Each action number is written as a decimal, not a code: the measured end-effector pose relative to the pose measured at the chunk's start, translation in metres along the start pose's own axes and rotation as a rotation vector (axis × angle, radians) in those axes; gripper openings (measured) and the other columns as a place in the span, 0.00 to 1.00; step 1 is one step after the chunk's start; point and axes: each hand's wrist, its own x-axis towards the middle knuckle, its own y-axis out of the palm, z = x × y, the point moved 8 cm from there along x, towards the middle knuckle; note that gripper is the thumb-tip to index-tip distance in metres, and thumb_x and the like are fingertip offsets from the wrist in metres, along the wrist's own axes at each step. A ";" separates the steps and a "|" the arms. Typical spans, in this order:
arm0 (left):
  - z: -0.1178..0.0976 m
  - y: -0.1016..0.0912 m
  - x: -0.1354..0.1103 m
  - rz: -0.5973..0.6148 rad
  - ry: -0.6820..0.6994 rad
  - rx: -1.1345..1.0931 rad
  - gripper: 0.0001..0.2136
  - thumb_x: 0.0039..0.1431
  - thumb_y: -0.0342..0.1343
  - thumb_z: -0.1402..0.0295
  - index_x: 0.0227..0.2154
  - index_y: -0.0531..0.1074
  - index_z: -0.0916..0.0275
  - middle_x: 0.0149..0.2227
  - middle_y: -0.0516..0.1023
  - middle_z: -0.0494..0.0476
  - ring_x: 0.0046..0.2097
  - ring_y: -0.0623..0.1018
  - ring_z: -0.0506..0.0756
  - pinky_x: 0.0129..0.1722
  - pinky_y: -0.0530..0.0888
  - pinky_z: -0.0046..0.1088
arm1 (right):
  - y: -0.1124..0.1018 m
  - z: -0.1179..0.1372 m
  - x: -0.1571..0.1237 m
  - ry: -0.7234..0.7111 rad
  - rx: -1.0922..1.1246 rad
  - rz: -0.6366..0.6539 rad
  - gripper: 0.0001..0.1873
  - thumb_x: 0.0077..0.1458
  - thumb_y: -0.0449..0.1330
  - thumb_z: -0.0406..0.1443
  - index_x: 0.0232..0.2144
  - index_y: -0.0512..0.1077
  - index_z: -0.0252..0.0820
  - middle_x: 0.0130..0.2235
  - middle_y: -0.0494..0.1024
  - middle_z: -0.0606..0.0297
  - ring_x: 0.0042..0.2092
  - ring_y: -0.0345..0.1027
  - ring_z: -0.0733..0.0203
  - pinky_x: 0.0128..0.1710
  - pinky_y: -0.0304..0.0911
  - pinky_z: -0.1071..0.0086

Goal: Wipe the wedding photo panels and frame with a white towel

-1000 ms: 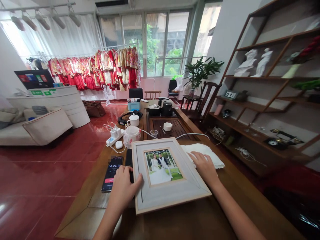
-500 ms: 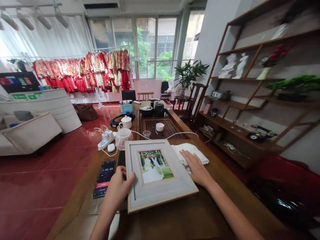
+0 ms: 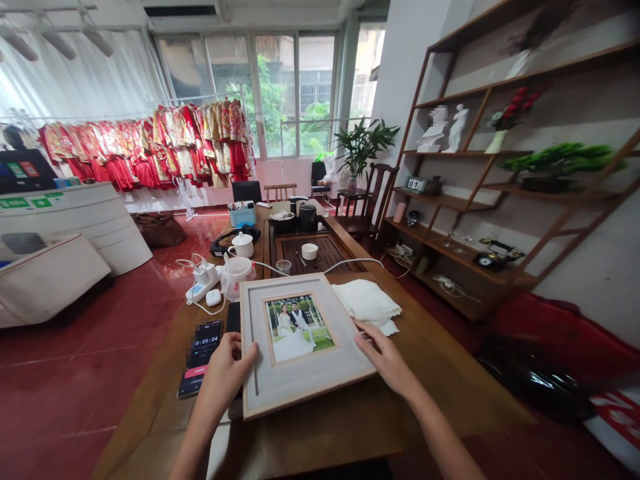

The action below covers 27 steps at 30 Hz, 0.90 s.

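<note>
A pale wooden picture frame (image 3: 300, 380) with a wide light mat and a photo (image 3: 299, 325) of two people in wedding clothes is tilted up above the table. On its left edge, my left hand (image 3: 231, 367) is closed, the thumb over the front and the fingers behind. My right hand (image 3: 383, 357) grips the right edge, its thumb on the front; some fingertips are hidden. Just beyond the right hand lies a folded white cloth (image 3: 367, 301), apart from the frame's front. A phone (image 3: 201, 360) showing a running timer lies left of my left hand.
On the wooden table (image 3: 440, 373) stand a white lidded cup (image 3: 242, 245), a plastic tub (image 3: 237, 275), a power strip (image 3: 203, 281) and a tea tray (image 3: 330, 253) with a small white cup (image 3: 309, 251). A white cable (image 3: 345, 264) crosses behind the frame. Shelves (image 3: 465, 200) rise at the right.
My right hand has come off the white cloth and taken hold of the frame's right edge. My left hand keeps its grip. The whole view has shifted slightly.
</note>
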 end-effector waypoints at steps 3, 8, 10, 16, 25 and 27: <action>0.004 -0.001 -0.001 -0.022 -0.001 -0.025 0.23 0.47 0.57 0.49 0.37 0.65 0.63 0.29 0.78 0.58 0.33 0.79 0.61 0.32 0.73 0.35 | 0.003 0.004 0.002 -0.021 0.046 0.007 0.25 0.58 0.54 0.47 0.55 0.67 0.45 0.50 0.71 0.56 0.51 0.65 0.51 0.49 0.63 0.59; 0.004 -0.004 -0.007 -0.061 -0.030 -0.082 0.25 0.44 0.58 0.48 0.38 0.66 0.63 0.30 0.79 0.59 0.32 0.78 0.61 0.31 0.73 0.35 | 0.004 0.011 -0.001 -0.048 0.103 -0.010 0.24 0.59 0.54 0.46 0.54 0.68 0.44 0.45 0.71 0.58 0.49 0.65 0.53 0.52 0.60 0.60; -0.001 -0.006 -0.010 -0.083 -0.039 -0.098 0.26 0.42 0.59 0.48 0.39 0.66 0.63 0.30 0.79 0.58 0.31 0.78 0.60 0.29 0.73 0.34 | 0.003 0.013 -0.005 -0.046 0.119 -0.026 0.24 0.59 0.55 0.45 0.55 0.68 0.44 0.45 0.70 0.58 0.50 0.64 0.53 0.54 0.59 0.59; -0.015 -0.004 -0.017 -0.091 -0.081 -0.181 0.28 0.37 0.63 0.50 0.39 0.67 0.64 0.29 0.80 0.58 0.31 0.79 0.60 0.29 0.75 0.32 | -0.012 0.019 -0.024 -0.019 0.174 -0.072 0.25 0.58 0.56 0.45 0.56 0.67 0.45 0.46 0.69 0.58 0.51 0.64 0.54 0.56 0.56 0.59; -0.056 0.065 -0.036 0.030 -0.002 -0.284 0.28 0.40 0.64 0.50 0.40 0.67 0.63 0.32 0.80 0.57 0.32 0.80 0.59 0.30 0.76 0.31 | -0.080 -0.017 -0.093 0.187 0.472 -0.281 0.30 0.54 0.60 0.45 0.58 0.64 0.47 0.59 0.64 0.58 0.60 0.57 0.49 0.58 0.56 0.58; -0.065 0.093 -0.043 0.083 0.014 -0.324 0.27 0.41 0.64 0.51 0.41 0.67 0.63 0.33 0.80 0.57 0.33 0.80 0.59 0.31 0.76 0.31 | -0.098 -0.035 -0.118 0.259 0.576 -0.344 0.31 0.52 0.60 0.45 0.59 0.63 0.48 0.60 0.64 0.57 0.59 0.58 0.44 0.55 0.60 0.54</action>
